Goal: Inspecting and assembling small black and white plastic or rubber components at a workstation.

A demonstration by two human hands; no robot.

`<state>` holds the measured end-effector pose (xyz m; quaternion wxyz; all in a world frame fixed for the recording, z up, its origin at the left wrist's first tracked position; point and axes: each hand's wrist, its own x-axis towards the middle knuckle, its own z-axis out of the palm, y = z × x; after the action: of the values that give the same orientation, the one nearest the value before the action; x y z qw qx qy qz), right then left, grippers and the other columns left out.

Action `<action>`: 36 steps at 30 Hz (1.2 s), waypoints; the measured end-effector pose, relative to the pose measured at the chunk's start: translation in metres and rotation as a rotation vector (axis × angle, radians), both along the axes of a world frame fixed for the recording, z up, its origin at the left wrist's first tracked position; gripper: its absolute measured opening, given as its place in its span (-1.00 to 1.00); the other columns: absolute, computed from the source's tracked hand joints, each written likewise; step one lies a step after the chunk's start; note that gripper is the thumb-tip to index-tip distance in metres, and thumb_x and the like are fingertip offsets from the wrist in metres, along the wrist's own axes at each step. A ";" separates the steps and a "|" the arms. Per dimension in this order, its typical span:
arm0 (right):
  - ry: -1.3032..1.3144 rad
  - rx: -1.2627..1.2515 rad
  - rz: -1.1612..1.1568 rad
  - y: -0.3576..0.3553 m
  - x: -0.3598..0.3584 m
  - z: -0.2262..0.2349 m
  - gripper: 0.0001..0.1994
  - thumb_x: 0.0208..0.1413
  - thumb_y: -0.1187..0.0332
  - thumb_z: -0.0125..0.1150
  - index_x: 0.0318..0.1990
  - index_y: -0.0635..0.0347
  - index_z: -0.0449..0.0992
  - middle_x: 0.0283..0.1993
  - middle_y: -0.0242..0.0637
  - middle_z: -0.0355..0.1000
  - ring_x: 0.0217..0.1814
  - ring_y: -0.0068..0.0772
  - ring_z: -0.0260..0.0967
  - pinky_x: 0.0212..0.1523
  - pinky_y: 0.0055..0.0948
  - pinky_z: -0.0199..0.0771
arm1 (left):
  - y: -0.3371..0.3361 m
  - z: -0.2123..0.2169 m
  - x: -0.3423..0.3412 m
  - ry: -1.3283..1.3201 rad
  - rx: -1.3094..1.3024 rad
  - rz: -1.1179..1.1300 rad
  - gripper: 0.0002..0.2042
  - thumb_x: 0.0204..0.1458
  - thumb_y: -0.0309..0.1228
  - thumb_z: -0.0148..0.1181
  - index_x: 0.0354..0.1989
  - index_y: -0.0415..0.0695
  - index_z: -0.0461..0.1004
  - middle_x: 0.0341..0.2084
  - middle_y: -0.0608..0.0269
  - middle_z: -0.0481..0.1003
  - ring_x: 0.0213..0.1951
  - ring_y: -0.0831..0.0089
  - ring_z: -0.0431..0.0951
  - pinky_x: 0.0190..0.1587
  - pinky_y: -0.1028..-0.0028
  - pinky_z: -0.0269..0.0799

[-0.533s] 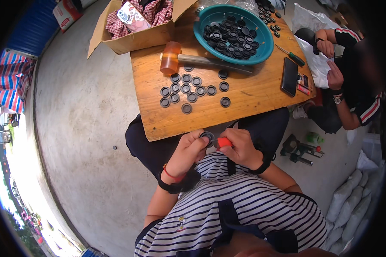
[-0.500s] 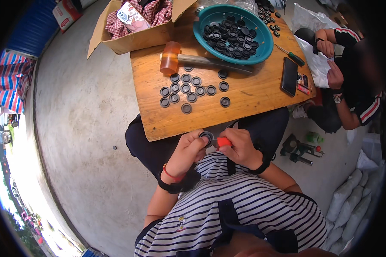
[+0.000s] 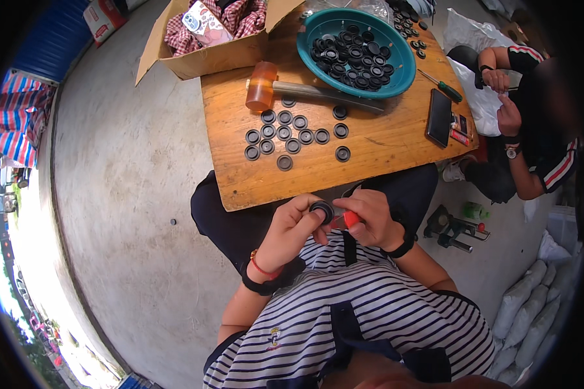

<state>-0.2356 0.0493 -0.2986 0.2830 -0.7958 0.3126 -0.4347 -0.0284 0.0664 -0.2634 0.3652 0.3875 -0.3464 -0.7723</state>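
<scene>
Above my lap, my left hand (image 3: 293,228) pinches a round black rubber-like disc (image 3: 322,211) between thumb and fingers, its ringed face showing. My right hand (image 3: 377,220) is closed on a small red-handled blade tool (image 3: 351,219). Its thin metal end points left, close to the disc's edge; whether it touches the disc I cannot tell. On the wooden table (image 3: 253,185) in front of me, several similar black discs (image 3: 283,133) lie flat in a loose group. Many more are heaped in a teal plastic basin (image 3: 403,76).
A mallet (image 3: 261,87) with an amber head lies before the basin. Beside it are a cardboard box (image 3: 217,59) with checked cloth, a green-handled screwdriver (image 3: 448,89) and a black phone (image 3: 438,117). Another person (image 3: 532,117) sits at right. A metal fixture (image 3: 453,228) stands on the floor.
Both hands have shifted slightly right. The disc has turned in my left hand to show more of its face, and the red-handled tool has drawn back a little from it.
</scene>
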 end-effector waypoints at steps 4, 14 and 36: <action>0.077 -0.071 0.026 -0.002 0.000 0.001 -0.59 0.13 0.05 0.16 -0.19 0.30 0.50 -0.52 -0.24 0.36 -0.56 -0.27 0.35 -0.54 -0.40 0.32 | -0.002 -0.001 0.000 -0.019 -0.010 0.003 -0.85 0.23 -0.45 -0.03 -0.22 -0.30 0.41 -0.50 0.31 0.48 -0.55 0.66 0.46 -0.45 0.67 0.38; 0.132 -0.084 -0.044 0.000 0.000 0.004 -0.61 0.09 0.05 0.19 -0.21 0.26 0.52 -0.51 -0.27 0.36 -0.50 -0.28 0.37 -0.45 -0.40 0.37 | -0.003 -0.003 -0.002 -0.013 0.155 0.017 -0.89 0.15 -0.47 0.01 -0.32 -0.24 0.43 -0.65 0.30 0.41 -0.66 0.57 0.36 -0.57 0.62 0.25; -0.052 0.050 -0.072 -0.002 -0.008 -0.003 -0.62 0.19 0.09 0.08 -0.13 0.29 0.48 -0.43 -0.17 0.43 -0.45 -0.18 0.43 -0.43 -0.36 0.39 | -0.013 -0.004 -0.008 -0.066 0.102 -0.037 -0.90 0.18 -0.44 0.06 -0.34 -0.20 0.41 -0.59 0.34 0.42 -0.57 0.59 0.40 -0.45 0.61 0.32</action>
<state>-0.2436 0.0475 -0.3016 0.2951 -0.7650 0.3445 -0.4571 -0.0360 0.0530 -0.2674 0.3191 0.4244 -0.3254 -0.7824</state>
